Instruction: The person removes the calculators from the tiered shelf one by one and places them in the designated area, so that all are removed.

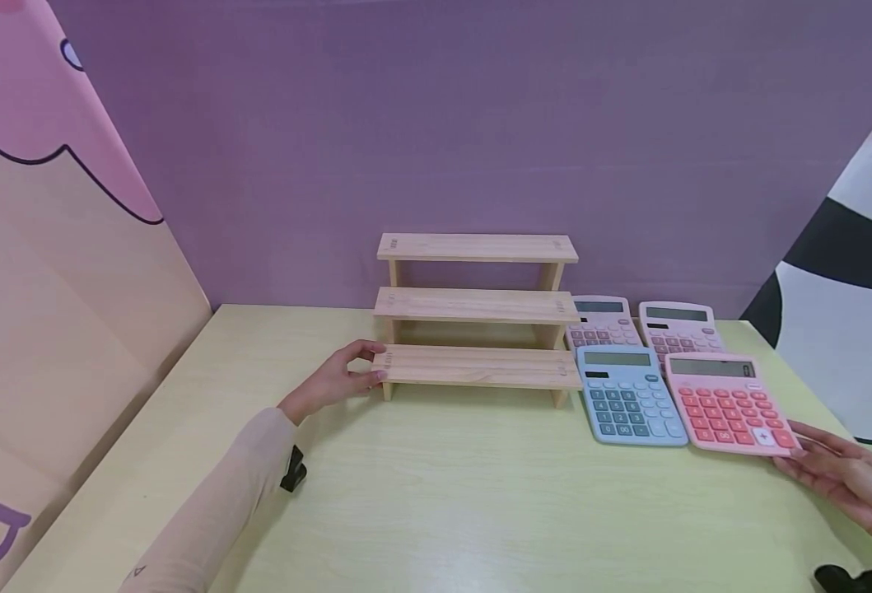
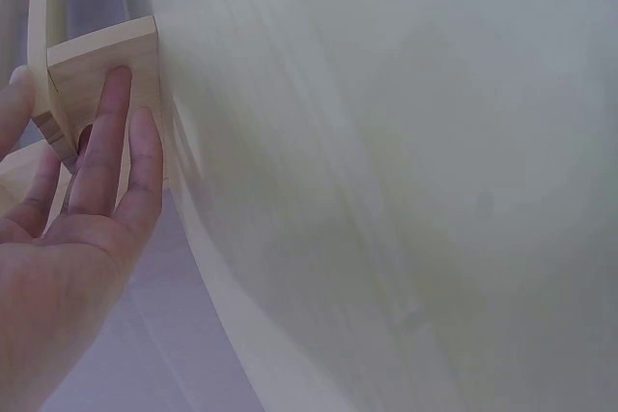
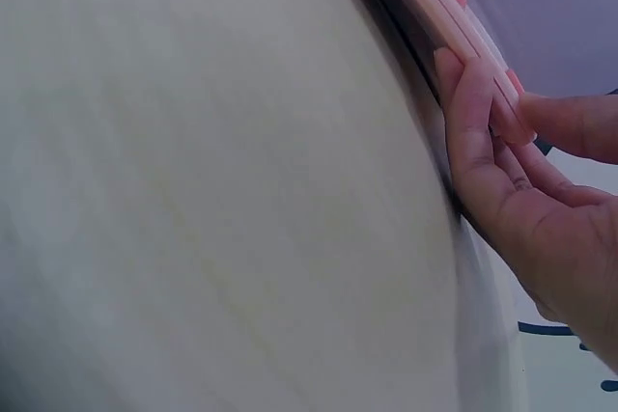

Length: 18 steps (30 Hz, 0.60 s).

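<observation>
At the back of the table stands a three-step wooden display stand (image 1: 476,305). My left hand (image 1: 335,381) holds the left end of its lowest step; in the left wrist view, fingertips (image 2: 114,94) touch the side support under the step board. On the right, my right hand (image 1: 843,478) pinches the near right corner of a pink calculator (image 1: 732,403) with coral keys. The right wrist view shows that calculator's edge (image 3: 463,41) between thumb and fingers, with the near corner raised off the table. A blue calculator (image 1: 631,395) lies left of it, beside the stand.
Two more pink calculators (image 1: 604,321) lie behind the front pair, partly hidden. A purple panel (image 1: 480,123) rises behind the table (image 1: 436,502), and printed panels (image 1: 50,288) flank it on both sides.
</observation>
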Each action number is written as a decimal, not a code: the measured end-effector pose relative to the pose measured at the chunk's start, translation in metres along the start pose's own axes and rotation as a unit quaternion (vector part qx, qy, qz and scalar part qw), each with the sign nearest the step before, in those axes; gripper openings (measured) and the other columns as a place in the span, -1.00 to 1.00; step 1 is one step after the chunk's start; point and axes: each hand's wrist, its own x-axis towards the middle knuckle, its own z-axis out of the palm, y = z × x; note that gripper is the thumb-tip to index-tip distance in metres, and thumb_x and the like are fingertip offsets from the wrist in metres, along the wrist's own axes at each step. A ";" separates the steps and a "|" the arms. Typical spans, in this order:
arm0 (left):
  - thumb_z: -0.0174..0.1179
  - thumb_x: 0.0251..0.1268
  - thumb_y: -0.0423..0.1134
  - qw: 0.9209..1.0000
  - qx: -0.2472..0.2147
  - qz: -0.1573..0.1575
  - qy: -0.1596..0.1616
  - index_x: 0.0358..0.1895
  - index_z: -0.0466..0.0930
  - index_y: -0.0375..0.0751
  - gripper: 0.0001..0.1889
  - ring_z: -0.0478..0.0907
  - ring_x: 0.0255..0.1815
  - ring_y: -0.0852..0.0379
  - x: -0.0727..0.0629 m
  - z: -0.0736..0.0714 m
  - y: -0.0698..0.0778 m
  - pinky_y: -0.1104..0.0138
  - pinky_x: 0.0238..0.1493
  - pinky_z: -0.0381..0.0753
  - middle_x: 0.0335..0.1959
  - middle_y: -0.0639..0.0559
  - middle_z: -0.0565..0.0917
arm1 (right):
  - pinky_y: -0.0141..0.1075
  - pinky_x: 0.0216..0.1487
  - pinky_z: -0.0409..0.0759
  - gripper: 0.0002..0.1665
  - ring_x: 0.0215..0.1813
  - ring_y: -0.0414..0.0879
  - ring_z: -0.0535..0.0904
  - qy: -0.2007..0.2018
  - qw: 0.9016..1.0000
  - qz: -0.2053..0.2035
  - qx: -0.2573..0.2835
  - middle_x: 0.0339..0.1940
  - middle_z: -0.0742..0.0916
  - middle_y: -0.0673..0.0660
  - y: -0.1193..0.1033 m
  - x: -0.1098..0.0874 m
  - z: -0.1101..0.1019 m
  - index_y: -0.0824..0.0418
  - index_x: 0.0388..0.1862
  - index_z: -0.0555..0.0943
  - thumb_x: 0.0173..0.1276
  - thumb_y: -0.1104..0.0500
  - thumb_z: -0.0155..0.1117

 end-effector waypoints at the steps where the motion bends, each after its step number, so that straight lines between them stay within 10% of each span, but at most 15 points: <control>1: 0.16 0.23 -0.26 1.000 0.000 0.001 0.000 0.23 0.25 -0.23 -0.49 0.56 -0.11 -0.02 0.000 0.000 0.000 0.14 -0.03 0.62 0.11 -0.26 0.32 | -0.28 -0.11 0.66 -0.66 -0.26 -0.13 0.64 0.005 1.000 0.004 -0.002 -0.36 0.68 -0.09 0.000 0.000 0.000 -0.10 -0.31 0.60 0.16 0.39 0.26; 18: 0.16 0.24 -0.26 1.000 -0.010 0.002 -0.001 0.23 0.25 -0.23 -0.49 0.55 -0.07 -0.06 -0.001 0.000 0.000 0.13 -0.01 0.61 0.10 -0.26 0.31 | -0.24 -0.03 0.63 -0.72 -0.25 -0.12 0.64 0.002 0.999 0.030 -0.019 -0.37 0.67 -0.09 -0.003 0.000 0.006 -0.10 -0.36 0.57 0.20 0.34 0.24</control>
